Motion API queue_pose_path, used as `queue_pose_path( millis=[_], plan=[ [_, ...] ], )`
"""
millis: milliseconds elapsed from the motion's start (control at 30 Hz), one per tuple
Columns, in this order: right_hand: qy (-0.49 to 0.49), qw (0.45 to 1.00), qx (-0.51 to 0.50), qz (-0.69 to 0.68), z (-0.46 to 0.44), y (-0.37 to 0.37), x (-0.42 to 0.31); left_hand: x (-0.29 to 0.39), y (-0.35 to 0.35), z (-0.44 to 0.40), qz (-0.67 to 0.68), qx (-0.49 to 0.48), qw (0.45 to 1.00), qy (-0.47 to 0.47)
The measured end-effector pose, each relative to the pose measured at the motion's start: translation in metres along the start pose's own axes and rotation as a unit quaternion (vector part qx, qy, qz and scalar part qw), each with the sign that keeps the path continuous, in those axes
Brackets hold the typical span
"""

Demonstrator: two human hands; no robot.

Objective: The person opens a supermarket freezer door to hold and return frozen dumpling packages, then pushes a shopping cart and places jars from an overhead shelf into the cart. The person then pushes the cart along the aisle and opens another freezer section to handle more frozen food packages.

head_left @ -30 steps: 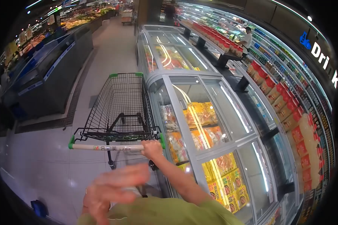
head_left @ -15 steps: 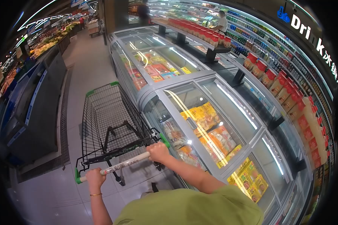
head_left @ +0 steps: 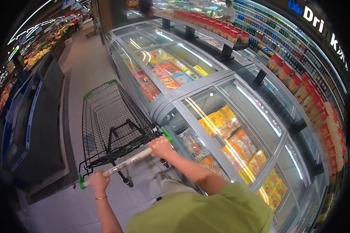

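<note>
In the head view a shopping cart (head_left: 112, 112) of dark wire with green corners stands in front of me, and no goods show in its basket. Its pale handle bar (head_left: 130, 160) carries printed lettering. My left hand (head_left: 99, 181) is wrapped round the bar near its left end, a thin bracelet on the wrist. Towards the right end, my right hand (head_left: 160, 147) is closed on the same bar, beside the green end cap (head_left: 167, 134). Both palms and the fingertips are hidden.
Glass-topped chest freezers (head_left: 175, 93) with packaged food run close along the cart's right side. A dark display case (head_left: 35, 116) flanks the aisle floor (head_left: 85, 54) on the left. Red-lidded containers (head_left: 291, 81) line a shelf over the freezers. A person (head_left: 229, 13) stands by the drinks shelves.
The freezers and red-lidded containers have shifted right and slightly down in view. The cart's basket sits a little further left. Both hands keep their hold on the bar.
</note>
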State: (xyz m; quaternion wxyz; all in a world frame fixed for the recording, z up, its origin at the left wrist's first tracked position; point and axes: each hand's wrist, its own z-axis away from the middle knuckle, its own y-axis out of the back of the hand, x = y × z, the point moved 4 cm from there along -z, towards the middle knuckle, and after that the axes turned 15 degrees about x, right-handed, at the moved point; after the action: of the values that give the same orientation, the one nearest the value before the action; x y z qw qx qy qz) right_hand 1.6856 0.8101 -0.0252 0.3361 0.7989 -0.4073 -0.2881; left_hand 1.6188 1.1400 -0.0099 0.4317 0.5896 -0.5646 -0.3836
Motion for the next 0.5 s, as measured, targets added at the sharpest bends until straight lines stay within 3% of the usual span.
queue_pose_path(
  millis=[500],
  plan=[
    [0.025, 0.998, 0.062, 0.001, -0.144, -0.129, 0.074, -0.022, -0.091, -0.187, 0.002, 0.007, 0.999, 0.034]
  ],
)
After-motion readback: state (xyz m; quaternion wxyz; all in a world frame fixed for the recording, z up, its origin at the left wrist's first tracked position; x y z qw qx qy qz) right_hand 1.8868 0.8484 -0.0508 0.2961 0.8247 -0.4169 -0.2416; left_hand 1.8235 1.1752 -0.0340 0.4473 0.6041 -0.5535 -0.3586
